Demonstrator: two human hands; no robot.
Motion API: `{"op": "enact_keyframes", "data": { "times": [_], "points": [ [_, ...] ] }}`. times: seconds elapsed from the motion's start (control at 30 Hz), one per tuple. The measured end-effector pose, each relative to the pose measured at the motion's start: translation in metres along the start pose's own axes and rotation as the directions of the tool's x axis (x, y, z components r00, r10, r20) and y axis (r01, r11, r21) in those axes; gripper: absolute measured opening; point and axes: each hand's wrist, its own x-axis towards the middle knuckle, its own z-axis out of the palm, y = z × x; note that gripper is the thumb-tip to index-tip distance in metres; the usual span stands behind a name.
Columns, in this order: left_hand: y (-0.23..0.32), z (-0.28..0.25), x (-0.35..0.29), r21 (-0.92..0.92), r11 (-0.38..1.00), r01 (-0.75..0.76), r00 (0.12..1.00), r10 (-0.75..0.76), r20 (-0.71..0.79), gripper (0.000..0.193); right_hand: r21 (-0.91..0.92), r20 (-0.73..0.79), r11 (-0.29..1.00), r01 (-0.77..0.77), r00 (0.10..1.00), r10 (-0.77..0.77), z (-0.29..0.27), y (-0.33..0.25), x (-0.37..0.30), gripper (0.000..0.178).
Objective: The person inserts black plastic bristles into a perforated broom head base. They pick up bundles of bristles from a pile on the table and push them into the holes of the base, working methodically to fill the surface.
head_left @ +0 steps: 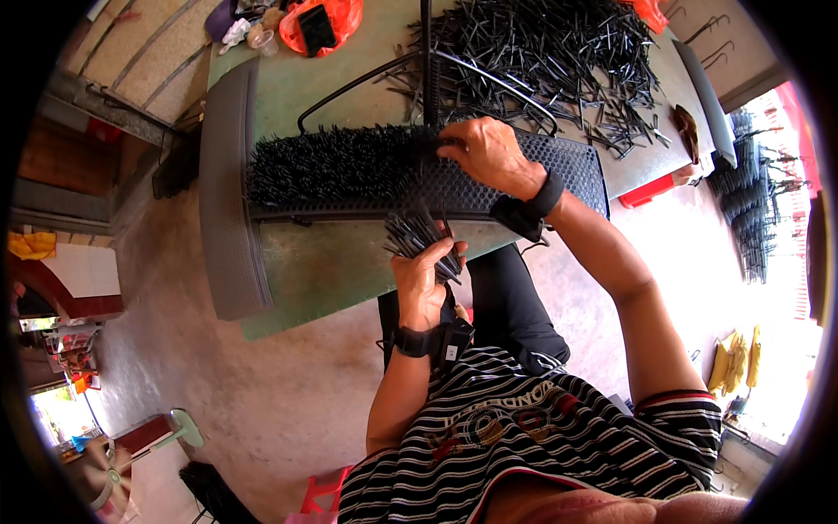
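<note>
My left hand is closed round a loose bundle of thin black sticks, just in front of a black perforated rack. Upright black sticks are packed densely over the rack's left part, while rows of holes show on its right part. Above the border between the two, my right hand has its fingers pinched on a thin black stick, whose tip blurs into the dark sticks behind. Each wrist wears a black strap with a small device.
A big pile of black sticks covers the back right of the green table. Behind the rack rises a black metal rod frame. A grey padded panel stands at left. A phone lies on an orange-red bag.
</note>
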Motion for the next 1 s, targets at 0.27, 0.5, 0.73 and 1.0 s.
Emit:
{"op": "enact_keyframes", "data": {
  "times": [0.27,0.5,0.73,1.0],
  "points": [
    [0.005,0.008,0.0,0.011,1.0,0.027,0.998,-0.028,0.052,0.023,0.569,0.454,0.629,-0.53,0.84,0.297,-0.011,-0.018,-0.042,0.017],
    [0.0,0.005,0.002,-0.013,0.999,-0.036,0.999,0.036,0.006,0.024,0.58,-0.184,0.808,-0.106,0.949,0.256,0.004,-0.024,-0.025,0.016],
    [0.002,-0.002,0.003,-0.003,0.999,-0.044,0.999,0.044,-0.003,0.022,0.481,-0.252,0.876,-0.012,0.956,0.151,0.027,-0.017,-0.018,0.013],
    [0.003,-0.001,0.001,0.004,0.999,-0.044,0.999,0.044,-0.029,0.02,-0.043,-0.071,0.987,0.157,0.985,-0.16,0.021,-0.012,-0.008,0.008]
  ]
}}
